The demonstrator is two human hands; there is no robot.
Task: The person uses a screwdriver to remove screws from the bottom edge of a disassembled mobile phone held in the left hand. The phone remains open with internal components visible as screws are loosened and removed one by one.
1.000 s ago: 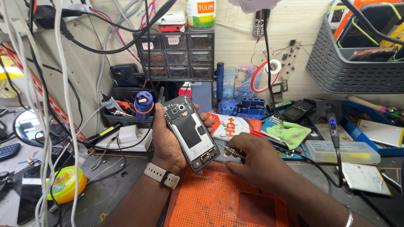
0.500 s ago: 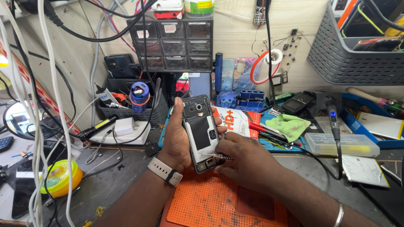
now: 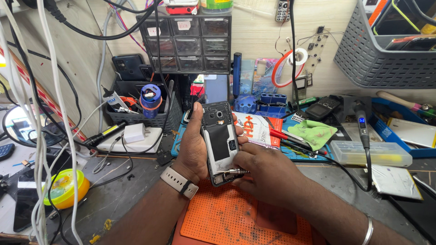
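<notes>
My left hand point(image 3: 193, 147) grips an opened smartphone point(image 3: 220, 138) with its back cover off, held upright and tilted above an orange work mat point(image 3: 227, 218). The phone's dark inner frame, camera area and battery show. My right hand point(image 3: 263, 174) holds a small metal screwdriver point(image 3: 234, 172) whose tip rests against the phone's lower part. A pale watch band sits on my left wrist, a metal bangle on my right.
A small-parts drawer cabinet point(image 3: 190, 45) stands at the back, a black tool caddy point(image 3: 141, 109) to its left. A grey basket point(image 3: 377, 63) hangs at right. A clear plastic box point(image 3: 370, 153), green cloth point(image 3: 313, 131), cables and a yellow bowl point(image 3: 68, 186) lie around.
The phone and both hands have dropped lower toward the mat. My right hand has brought the screwdriver tip onto the phone's lower end.
</notes>
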